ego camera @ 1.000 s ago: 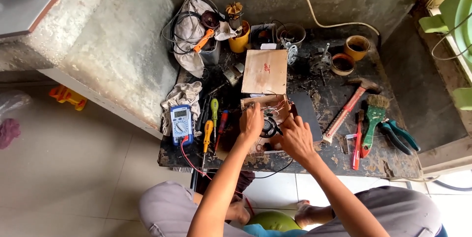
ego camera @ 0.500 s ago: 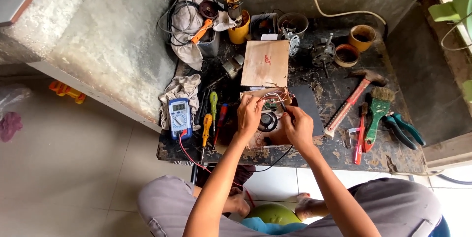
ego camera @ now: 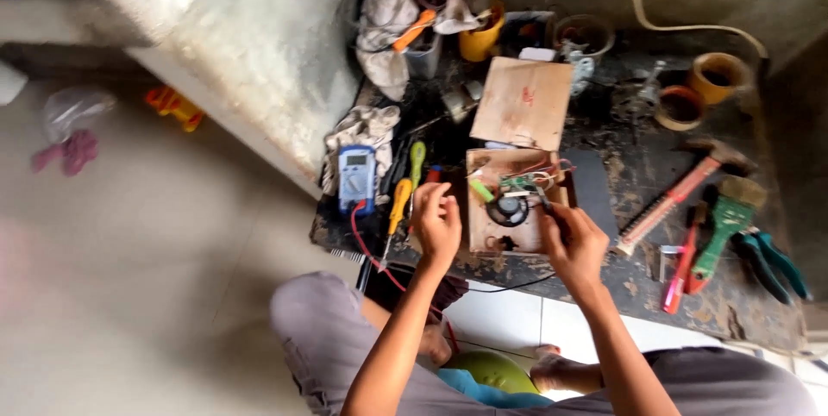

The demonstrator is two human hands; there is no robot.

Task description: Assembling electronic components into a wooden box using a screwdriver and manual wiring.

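We see a small wooden box (ego camera: pixel 516 200) w/ open hinged lid (ego camera: pixel 524 103) sitting near front edge of the dark workbench (ego camera: pixel 759 312), between both hands. Inside: round black part, green circuit board (ego camera: pixel 517 181), loose red/white wires (ego camera: pixel 552 168).

Left hand (ego camera: pixel 437 225) sits just left of the box, fingers curled together, thumb and fingertips look pinched on smth small and pale, too blurry for us to ID. Right hand (ego camera: pixel 573 242) is at the box's right-front corner, fingers curled; a thin dark tool/lead sticks up from the grip toward the board, so we read it as pinching that, though we cannot tell exactly what it is.

Handling, our judgement: box is light, stiff, thin wood, prob slides easily on the bench. Best hold = outer side walls or bottom, not the lid, not the wires. Board + wires look fragile, solder joints could snap if tugged.

Nearby: blue multimeter (ego camera: pixel 356 176) w/ red lead just left, yellow screwdriver (ego camera: pixel 400 205) and green screwdriver (ego camera: pixel 417 162) beside it, hammer (ego camera: pixel 681 192), green brush (ego camera: pixel 723 225) and pliers (ego camera: pixel 772 259) well off to the right.
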